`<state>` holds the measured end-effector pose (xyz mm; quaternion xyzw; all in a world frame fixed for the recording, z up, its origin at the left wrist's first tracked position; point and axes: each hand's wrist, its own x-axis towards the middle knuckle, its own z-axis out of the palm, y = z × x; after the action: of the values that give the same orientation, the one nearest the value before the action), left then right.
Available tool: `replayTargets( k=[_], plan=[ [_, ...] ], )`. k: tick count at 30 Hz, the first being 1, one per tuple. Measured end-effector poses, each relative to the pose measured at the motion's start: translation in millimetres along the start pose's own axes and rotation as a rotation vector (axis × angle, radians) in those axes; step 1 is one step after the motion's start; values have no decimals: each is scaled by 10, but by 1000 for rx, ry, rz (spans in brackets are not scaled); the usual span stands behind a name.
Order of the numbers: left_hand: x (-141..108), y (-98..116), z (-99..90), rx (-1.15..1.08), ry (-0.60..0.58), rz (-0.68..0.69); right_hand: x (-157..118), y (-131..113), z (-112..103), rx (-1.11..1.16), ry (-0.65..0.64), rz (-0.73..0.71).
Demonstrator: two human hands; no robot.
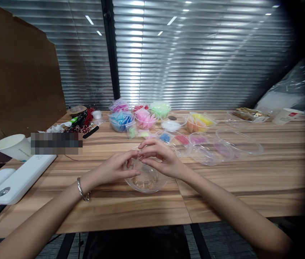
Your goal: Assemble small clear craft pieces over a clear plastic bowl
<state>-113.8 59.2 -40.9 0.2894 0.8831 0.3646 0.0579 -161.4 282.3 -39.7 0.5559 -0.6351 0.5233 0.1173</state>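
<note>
Over a clear plastic bowl (pixel 152 186) near the table's front, my two hands meet at the fingertips. My left hand (pixel 124 164) has curled fingers and its thumb stretched out above the bowl. My right hand (pixel 161 156) bends its fingers down against the left fingertips, its thumb lying below them. Whatever is pinched where the fingers meet is too small or too clear to make out. The bowl's far rim is partly hidden behind my hands. Its contents are clear and hard to tell.
Behind stand tubs of blue (pixel 121 121), pink (pixel 145 119), green (pixel 160 109) and yellow-orange pieces (pixel 198 122). Clear trays (pixel 209 158) with coloured bits lie to the right. At left are a paper cup (pixel 13 146), a white power bank (pixel 19 181) and a cardboard sheet (pixel 19 72).
</note>
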Motion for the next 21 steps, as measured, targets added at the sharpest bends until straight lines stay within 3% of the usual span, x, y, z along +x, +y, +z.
replayTargets(
  k=[11,17,21],
  plan=[
    [-3,26,-5,-26,17,-6,-38,32,23,132,-70,64],
    [2,36,1,-35,20,2,-17,9,-1,118,-79,28],
    [2,17,8,-29,34,21,-3,68,-43,345,6,128]
  ],
)
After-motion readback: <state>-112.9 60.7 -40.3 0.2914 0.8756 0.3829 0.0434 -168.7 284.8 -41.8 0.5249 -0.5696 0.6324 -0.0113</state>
